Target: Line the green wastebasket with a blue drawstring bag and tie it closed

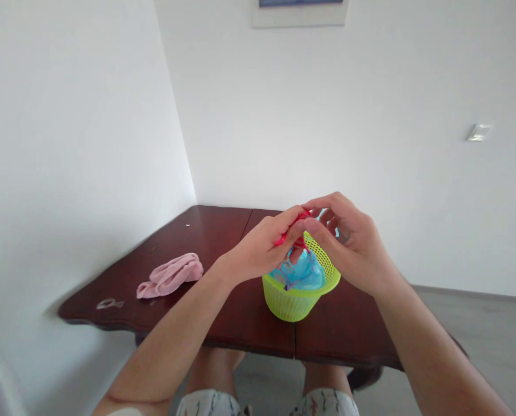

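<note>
A blue plastic bag [306,274], crumpled and shiny, sits inside a yellow-green plastic basket [293,303]. Above it, my left hand [266,241] is closed on a thin red strip [303,215], which shows between its fingers and hangs down near the bag. Thumb and forefinger of my right hand [348,240] are brought together against the same red strip, touching the left hand's fingertips. Its other fingers are curled, and some blue shows behind them. How the strip joins the bag is hidden by my fingers.
The basket stands on a dark red-brown wooden table [249,323]. Left of it lies a folded pink cloth [171,276], with a small clear strip [109,303] near the table's left edge. White walls border the table behind and at the left.
</note>
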### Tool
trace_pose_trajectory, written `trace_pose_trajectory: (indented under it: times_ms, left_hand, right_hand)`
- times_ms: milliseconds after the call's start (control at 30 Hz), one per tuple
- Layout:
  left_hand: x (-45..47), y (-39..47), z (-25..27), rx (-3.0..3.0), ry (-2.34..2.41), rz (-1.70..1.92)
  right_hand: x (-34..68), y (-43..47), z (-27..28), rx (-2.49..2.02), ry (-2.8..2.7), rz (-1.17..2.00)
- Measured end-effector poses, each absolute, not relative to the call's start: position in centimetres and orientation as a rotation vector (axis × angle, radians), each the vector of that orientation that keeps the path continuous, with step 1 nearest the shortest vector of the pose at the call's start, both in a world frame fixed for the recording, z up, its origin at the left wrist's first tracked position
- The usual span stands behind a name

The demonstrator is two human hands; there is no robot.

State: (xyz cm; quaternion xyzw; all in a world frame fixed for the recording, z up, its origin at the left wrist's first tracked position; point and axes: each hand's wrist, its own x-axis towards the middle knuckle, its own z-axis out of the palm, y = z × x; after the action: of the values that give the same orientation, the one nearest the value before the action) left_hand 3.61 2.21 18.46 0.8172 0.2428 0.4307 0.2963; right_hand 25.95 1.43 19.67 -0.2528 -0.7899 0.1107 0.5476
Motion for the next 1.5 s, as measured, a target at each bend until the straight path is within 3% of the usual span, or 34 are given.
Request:
trace_pose_trajectory:
  times_ms: [200,667,767,900,1033,1200,1500]
  left_hand:
    - [3.7,3.5,17.9,1.987,0.470,1.115]
    - [3.7,5.5,16.7,1.488,0.521,1.239]
    - [3.5,4.9,16.9,1.723,0.576,1.279]
    - [2.9,3.3,17.7,2.473,0.881,1.385]
    - [3.1,2.8,18.3,2.962,0.811,1.407]
    - [4.3,3.3,17.7,2.785,0.577,1.689]
    - [4.9,3.6,16.2,2.524,0.408,1.672]
  right_hand:
    - [25.4,2.6,18.0,-0.553,-1.776,0.338]
    - [23.9,1.1,12.0,-0.576,-1.755,0.047]
    - [23.7,1.5,10.3,-0.645,-1.820,0.069]
    - [24.3,2.0,10.7,-0.626,-1.715,0.060]
    - [24.4,2.5,12.3,-0.586,-1.667,0.459]
    - [22.9,2.5,12.7,-0.515,-1.557,1.060]
    - [22.8,2.9,13.5,-0.417,-1.284,1.352]
